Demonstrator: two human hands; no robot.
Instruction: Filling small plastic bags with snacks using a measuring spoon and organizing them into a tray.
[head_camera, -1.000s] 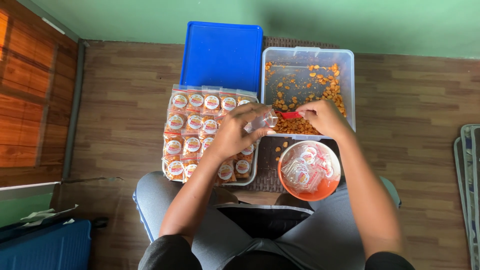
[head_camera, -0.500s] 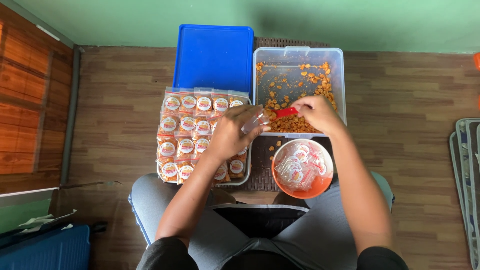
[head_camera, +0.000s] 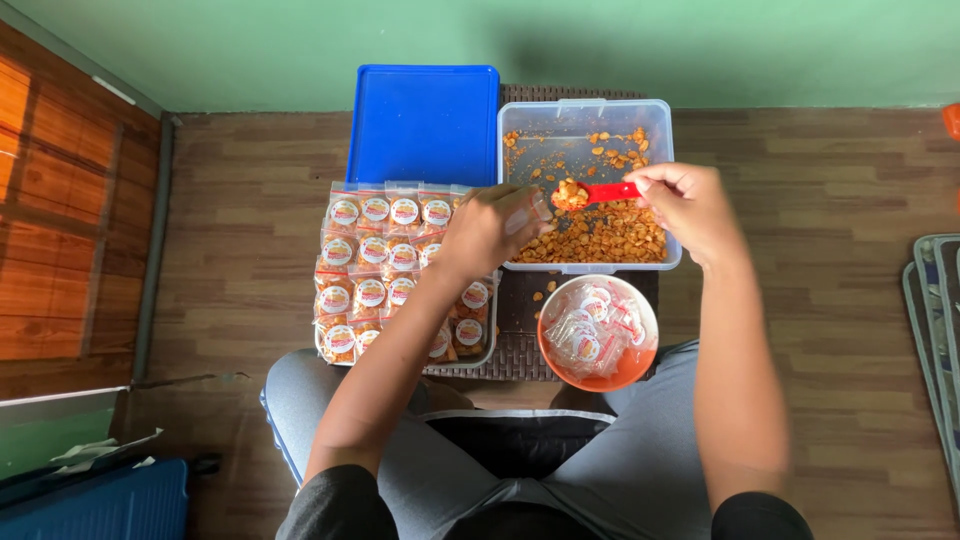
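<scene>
Fingers of right hand (head_camera: 690, 205) now lift loaded red spoon (head_camera: 592, 192); left hand (head_camera: 492, 228) apparently pinches bag (head_camera: 528, 215).

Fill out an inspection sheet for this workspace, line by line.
Surface: brown wood-pattern floor; woven mat under the containers.
Job's things: red scoop loaded with snacks, held over the clear tub; small clear bag; tray of filled labelled bags; orange bowl of empty bags.
Clutter: blue lid; a few loose snacks on the mat.
Grips: right hand holds the scoop; left hand holds the bag.
Cables: nothing seen.
Surroundings: green wall; blue case.
</scene>
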